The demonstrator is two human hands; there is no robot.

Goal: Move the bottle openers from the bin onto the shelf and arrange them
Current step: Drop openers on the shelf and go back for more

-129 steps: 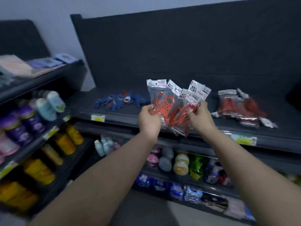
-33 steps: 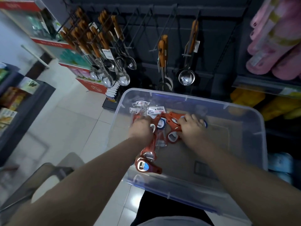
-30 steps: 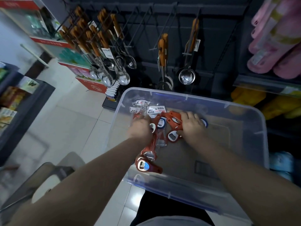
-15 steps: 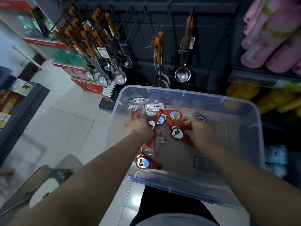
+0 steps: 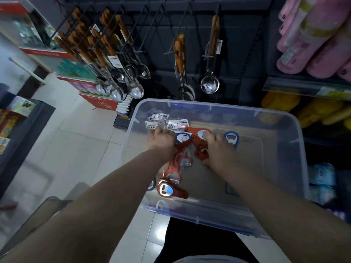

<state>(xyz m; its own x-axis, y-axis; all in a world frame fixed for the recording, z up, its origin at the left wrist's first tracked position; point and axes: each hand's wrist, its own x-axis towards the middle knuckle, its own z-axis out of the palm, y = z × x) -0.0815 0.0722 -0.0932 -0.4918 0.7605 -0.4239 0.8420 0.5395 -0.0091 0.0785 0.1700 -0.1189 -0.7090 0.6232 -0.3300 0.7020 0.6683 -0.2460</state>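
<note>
Pale tiles (image 5: 79, 141) showed beneath a clear bin (image 5: 296, 130) on the shop floor. In the bin's middle lay a heap of openers (image 5: 197, 138), their long axes mostly running from near wall to far wall, heads pointing away. One red opener (image 5: 170, 189) by the near wall lay crosswise, head to the left. A blue opener (image 5: 232, 138) right of the heap pointed away. Over the heap, the left hand (image 5: 161, 140) curled round bagged packets (image 5: 157, 124) and the right hand (image 5: 218, 150) curled round loose red ones. Gathering looked like the step in hand. The next move, I judged, called for lifting both bunches clear without shedding any. Ladles (image 5: 209, 84) hung beyond the far wall.
</note>
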